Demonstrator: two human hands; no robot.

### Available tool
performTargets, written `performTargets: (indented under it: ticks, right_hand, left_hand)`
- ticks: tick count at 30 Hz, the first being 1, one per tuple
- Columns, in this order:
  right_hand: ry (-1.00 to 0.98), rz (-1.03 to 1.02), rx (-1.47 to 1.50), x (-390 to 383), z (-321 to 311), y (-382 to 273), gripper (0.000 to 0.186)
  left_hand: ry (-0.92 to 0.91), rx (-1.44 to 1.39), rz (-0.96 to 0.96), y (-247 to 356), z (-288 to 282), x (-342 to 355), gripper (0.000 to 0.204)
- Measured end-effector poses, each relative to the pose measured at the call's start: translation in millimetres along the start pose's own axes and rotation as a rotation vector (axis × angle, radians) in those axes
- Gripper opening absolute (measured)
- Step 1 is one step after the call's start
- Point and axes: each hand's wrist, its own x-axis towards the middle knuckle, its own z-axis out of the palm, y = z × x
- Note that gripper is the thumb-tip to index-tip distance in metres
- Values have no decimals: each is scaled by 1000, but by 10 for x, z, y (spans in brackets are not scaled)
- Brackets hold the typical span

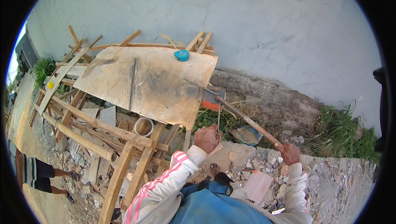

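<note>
My right hand (290,154) is wrapped round the lower end of a long rusty metal bar (247,119). The bar slants up to the left, and its thin tip lies over the right side of a worn board (161,79). My left hand (207,138) is closed beside the board's near right corner. A thin rod (219,116) rises from that fist toward the bar; whether the two touch, I cannot tell. On the board's far edge sits a teal tape measure (181,55). A dark and orange block-like thing (211,100) shows at the board's right edge, partly hidden.
Rough timbers (111,182) prop the board, with a bamboo pole (78,135) and a round container (144,126) at the near left. Rubble (272,170) covers the ground, where a pinkish tile (258,187) lies. A cracked wall (247,13) stands behind. Another person (39,170) is at far left.
</note>
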Motion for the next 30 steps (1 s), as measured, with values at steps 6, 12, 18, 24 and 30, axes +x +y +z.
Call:
performTargets:
  ticks: [6, 12, 18, 24, 30]
  right_hand:
    - [-31, 129, 198, -817, 277, -459, 76]
    - [-67, 77, 220, -673, 380, -341, 76]
    - [-68, 134, 171, -716, 399, -355, 80]
    - [-31, 225, 214, -1065, 421, -810, 74]
    - [66, 274, 216, -1495, 615, -1304, 68]
  left_hand:
    - [-25, 286, 169, -171, -419, -27, 24]
    - [-87, 297, 218, -158, -499, 17, 28]
    - [-145, 320, 249, -241, -539, 14, 26]
    - [-184, 334, 315, -463, -623, 130, 25]
    - [-136, 249, 337, -740, -792, 194, 26]
